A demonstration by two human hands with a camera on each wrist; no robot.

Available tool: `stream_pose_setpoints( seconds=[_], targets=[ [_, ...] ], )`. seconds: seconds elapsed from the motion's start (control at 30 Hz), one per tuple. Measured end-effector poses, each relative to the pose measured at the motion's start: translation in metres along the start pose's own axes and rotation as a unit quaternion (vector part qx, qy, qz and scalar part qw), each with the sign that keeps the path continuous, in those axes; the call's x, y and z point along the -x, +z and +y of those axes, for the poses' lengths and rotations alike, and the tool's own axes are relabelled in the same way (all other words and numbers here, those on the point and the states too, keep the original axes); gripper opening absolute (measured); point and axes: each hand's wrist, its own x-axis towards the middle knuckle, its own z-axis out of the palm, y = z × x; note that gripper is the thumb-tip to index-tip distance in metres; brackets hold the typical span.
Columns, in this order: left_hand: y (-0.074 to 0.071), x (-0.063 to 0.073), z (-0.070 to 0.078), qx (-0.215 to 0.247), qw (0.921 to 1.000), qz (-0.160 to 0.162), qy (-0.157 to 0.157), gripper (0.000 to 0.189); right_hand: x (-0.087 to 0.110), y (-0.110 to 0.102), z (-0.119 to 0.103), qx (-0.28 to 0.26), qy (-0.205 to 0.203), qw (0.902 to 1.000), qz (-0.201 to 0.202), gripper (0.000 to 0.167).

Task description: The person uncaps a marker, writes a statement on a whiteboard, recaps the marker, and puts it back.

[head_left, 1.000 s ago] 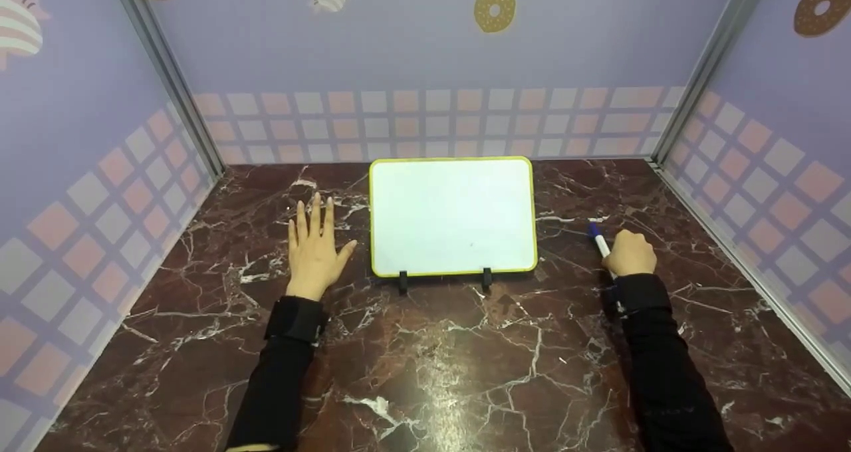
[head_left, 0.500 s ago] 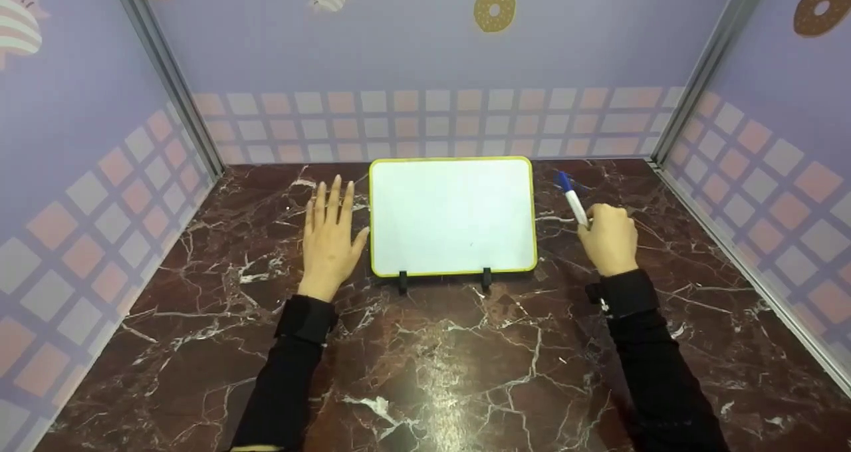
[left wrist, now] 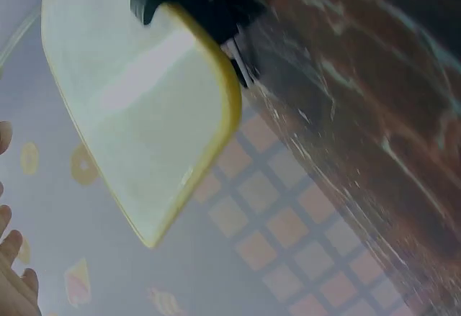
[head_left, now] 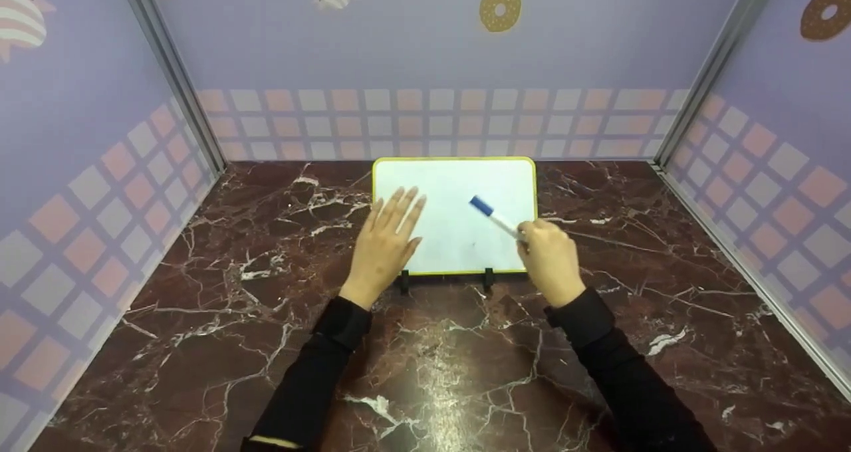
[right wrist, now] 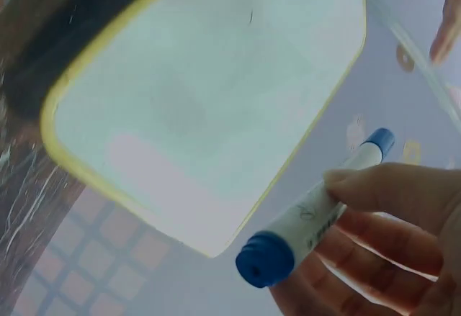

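A small whiteboard [head_left: 452, 179] with a yellow rim leans upright on a black stand [head_left: 488, 279]. My left hand [head_left: 382, 252] is raised before the board's left part, fingers straight and holding nothing; only its fingertips [left wrist: 13, 247] enter the left wrist view. Between the thumb and fingers of my right hand [head_left: 550, 262] is a white marker [head_left: 502, 222] with blue ends. It slants up and left across the board's right part in the head view. The right wrist view shows the thumb pressed along the barrel of the marker [right wrist: 310, 211], both blue ends uncovered.
The dark red marbled tabletop [head_left: 439, 359] spreads around the board. Purple walls with pink and white checks [head_left: 439, 123] enclose the back and both sides, with metal posts [head_left: 708, 60] at the corners. A tiny dark mark [right wrist: 251, 17] shows on the board.
Both hands have moved inward to the front of the whiteboard, the left one rightward and the right one leftward. The marker has travelled with the right hand and now tilts further left.
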Motion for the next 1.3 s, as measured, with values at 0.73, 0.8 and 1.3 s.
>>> stream_pose_setpoints(
  seconds=[0.73, 0.8, 1.3],
  targets=[
    [0.020, 0.009, 0.018, 0.112, 0.9800, 0.100, 0.130, 0.017, 0.019, 0.025, -0.037, 0.068, -0.162, 0.9838, 0.035, 0.007],
    [0.020, 0.009, 0.019, 0.112, 0.9804, 0.098, 0.129, 0.019, 0.019, 0.025, -0.036, 0.069, -0.165, 0.9834, 0.033, 0.006],
    [0.018, 0.010, 0.018, 0.154, 0.9791, 0.069, 0.114, 0.022, 0.018, 0.030, -0.031, 0.069, -0.179, 0.9798, 0.054, 0.008]
  ],
)
